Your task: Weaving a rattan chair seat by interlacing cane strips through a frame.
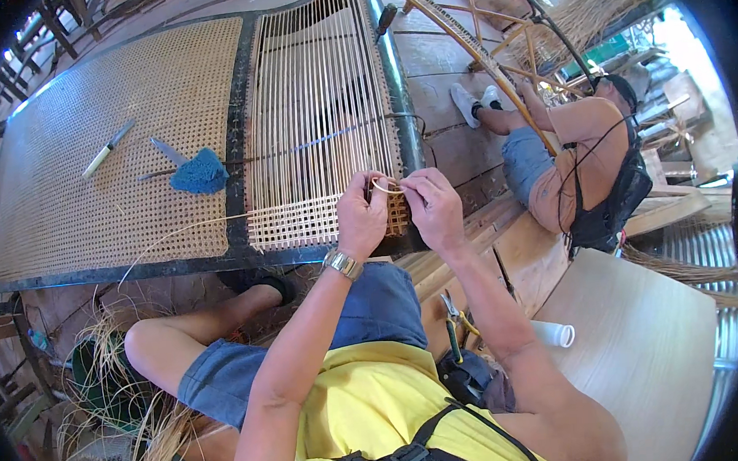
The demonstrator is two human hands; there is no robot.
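Note:
My left hand (362, 216) and my right hand (435, 211) meet at the near right corner of a dark-framed panel (236, 154). Between their pinched fingertips a thin cane strand (387, 187) bends into a small loop. Under my fingers lies a band of open square weave (293, 224). Beyond it, long parallel cane strands (301, 82) run away from me, with gaps between them. A pale loose strand (175, 231) trails out leftward from the woven band. Across the parallel strands lies a long thin dark strip (329, 137).
On the finished cane mesh (123, 85) lie a light-handled knife (109, 148), a blue sponge-like piece (200, 172) and a blade (167, 151). Pliers (453, 327), a white tube (553, 333) and a board (638, 341) are near my right arm. A co-worker (583, 141) sits at right; loose cane (137, 447) lies lower left.

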